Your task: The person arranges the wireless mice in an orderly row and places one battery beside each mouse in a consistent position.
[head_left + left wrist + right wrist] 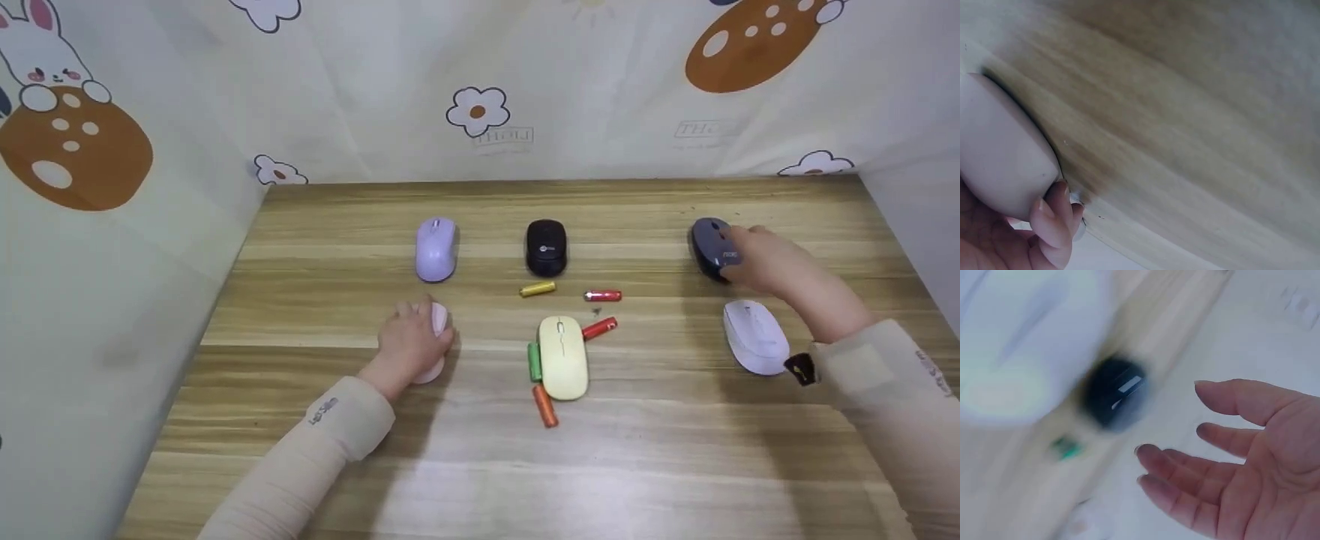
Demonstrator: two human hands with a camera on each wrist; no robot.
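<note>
My left hand (407, 343) lies over a pale pink computer mouse (439, 318) at the left of the table. In the left wrist view its fingers (1053, 222) curl against the end of that mouse. My right hand (766, 261) is at the right side of a dark blue-grey mouse (707, 241), over its edge in the head view. The right wrist view shows the fingers (1176, 464) spread and loosely bent, with nothing between them. A white mouse (756, 337) lies just below the right hand.
A lilac mouse (436, 250) and a black mouse (547, 247) stand farther back. Around a yellow mouse (564, 358) lie a green battery (534, 362), an orange battery (545, 406) and a red battery (600, 328). A gold battery (538, 289) and another red battery (603, 295) lie behind it.
</note>
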